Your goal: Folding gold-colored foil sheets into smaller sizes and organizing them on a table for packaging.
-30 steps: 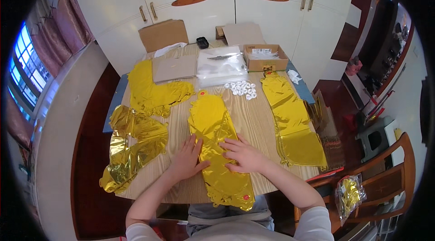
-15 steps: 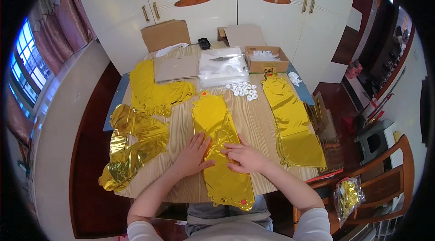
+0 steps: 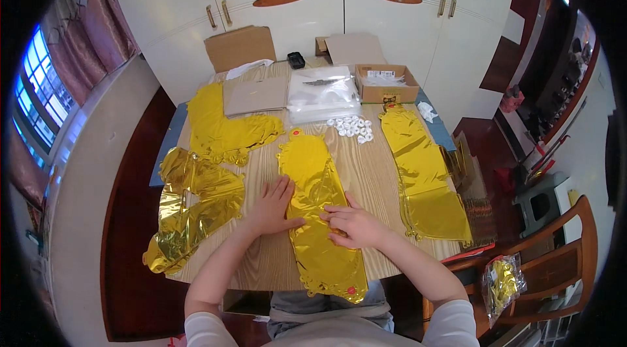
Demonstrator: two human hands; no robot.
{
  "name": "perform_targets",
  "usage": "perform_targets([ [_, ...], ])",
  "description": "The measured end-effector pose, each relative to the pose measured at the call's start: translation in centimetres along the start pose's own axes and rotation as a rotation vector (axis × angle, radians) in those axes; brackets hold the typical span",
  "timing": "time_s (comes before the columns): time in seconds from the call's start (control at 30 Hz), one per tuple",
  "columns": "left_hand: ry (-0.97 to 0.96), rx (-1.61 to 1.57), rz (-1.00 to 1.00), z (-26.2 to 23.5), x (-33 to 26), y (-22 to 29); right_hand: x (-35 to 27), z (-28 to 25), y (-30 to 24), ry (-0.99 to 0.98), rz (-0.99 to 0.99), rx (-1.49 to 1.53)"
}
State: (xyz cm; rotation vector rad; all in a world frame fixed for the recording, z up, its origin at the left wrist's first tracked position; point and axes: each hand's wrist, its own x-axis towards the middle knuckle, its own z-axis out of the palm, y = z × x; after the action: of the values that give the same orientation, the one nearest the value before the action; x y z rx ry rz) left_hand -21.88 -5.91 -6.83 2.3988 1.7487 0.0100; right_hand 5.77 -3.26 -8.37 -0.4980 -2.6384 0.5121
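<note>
A room in a home: white built-in wardrobe doors (image 3: 339,1) with brass handles, a wooden dining table (image 3: 372,171) and wooden chair (image 3: 555,262), pink curtains (image 3: 98,40) by a window (image 3: 36,109), dark wooden flooring.

We see a long gold foil balloon (image 3: 318,206), flat and uninflated, shiny and crinkled, lying lengthwise down the middle of the wooden surface (image 3: 372,171), its near end hanging over the front edge.
</note>
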Motion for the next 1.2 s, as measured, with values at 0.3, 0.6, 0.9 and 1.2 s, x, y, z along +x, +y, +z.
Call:
perform_targets([
  [0.3,-0.093,0.106,-0.092,-1.8,1.8,-2.6,0.1,-0.1,-0.1,-0.032,0.008,-0.007],
  [0.6,-0.048,0.194,-0.081,-2.4,2.6,-3.7,0.1,0.1,0.0,-0.002,0.017,0.028],
  [0.9,-0.061,0.159,0.167,-1.2,-1.5,-0.3,0.2,-0.2,-0.1,-0.006,0.007,0.001],
  [1.2,-0.118,0.155,0.230,-1.2,-4.4,2.7,0.2,-0.4,-0.4,-0.021,0.020,0.000],
])
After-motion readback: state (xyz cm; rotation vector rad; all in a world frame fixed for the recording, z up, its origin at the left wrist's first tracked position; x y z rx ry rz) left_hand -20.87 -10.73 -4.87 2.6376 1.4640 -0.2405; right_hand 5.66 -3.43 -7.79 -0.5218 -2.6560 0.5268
